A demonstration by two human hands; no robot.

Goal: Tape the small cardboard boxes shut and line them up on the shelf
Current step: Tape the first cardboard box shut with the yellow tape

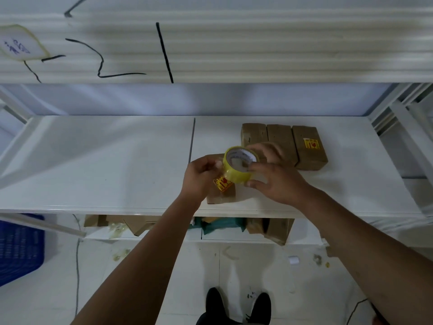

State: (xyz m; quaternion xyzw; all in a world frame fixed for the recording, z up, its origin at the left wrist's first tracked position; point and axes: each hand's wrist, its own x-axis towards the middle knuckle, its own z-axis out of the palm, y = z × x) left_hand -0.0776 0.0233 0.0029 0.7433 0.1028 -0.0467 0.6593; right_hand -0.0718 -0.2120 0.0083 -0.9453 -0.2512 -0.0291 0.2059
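A roll of yellowish clear tape [236, 171] is held above a small brown cardboard box [222, 192] near the front edge of the white shelf [117, 160]. My right hand [274, 177] grips the roll from the right side. My left hand [200, 177] pinches at the roll's left edge, where the tape end seems to be. The box carries a yellow and red sticker and is partly hidden by both hands. Three more small brown boxes [283, 141] stand side by side behind it, the rightmost [309, 148] with a yellow sticker.
A lower shelf [222, 233] holds cardboard pieces, green items and another brown box. A blue crate [21, 247] stands at the left on the floor. Tape scraps lie on the white floor tiles. The shelf's frame posts [407, 132] rise at the right.
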